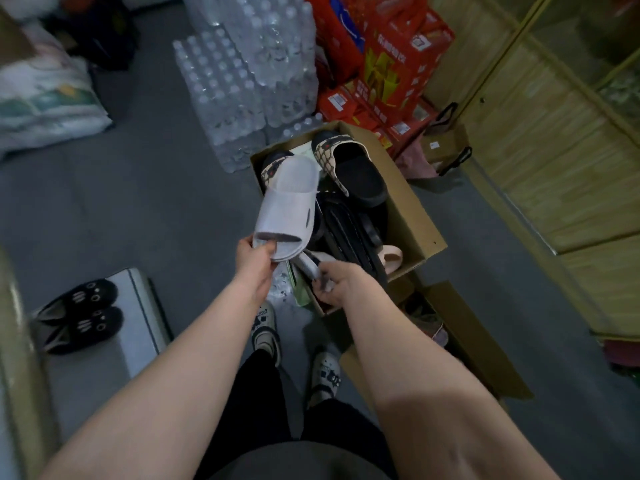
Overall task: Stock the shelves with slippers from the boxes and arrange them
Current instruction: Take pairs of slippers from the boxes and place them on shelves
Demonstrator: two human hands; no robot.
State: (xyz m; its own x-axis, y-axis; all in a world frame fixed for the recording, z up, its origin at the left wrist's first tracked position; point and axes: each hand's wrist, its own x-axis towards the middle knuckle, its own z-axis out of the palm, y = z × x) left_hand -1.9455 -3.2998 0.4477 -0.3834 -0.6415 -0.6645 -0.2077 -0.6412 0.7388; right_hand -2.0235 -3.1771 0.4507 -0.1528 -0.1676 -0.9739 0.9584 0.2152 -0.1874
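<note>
An open cardboard box (412,216) stands on the floor in front of me, holding black slippers (356,174) with a patterned beige strap and a pink one (391,258). My left hand (254,261) grips the heel of a pale lilac slide slipper (289,206), lifted over the box's left side. My right hand (337,282) is closed on a second pale slipper (313,268), blurred and mostly hidden by my fingers, at the box's near edge. A low metal shelf (138,317) at the left carries a pair of black cat-face slippers (83,313).
Shrink-wrapped packs of water bottles (242,74) and red cartons (388,64) stand behind the box. A second cardboard box (478,344) lies at the right near my feet. A wooden cabinet (554,133) lines the right side. White bags (45,98) sit at the far left.
</note>
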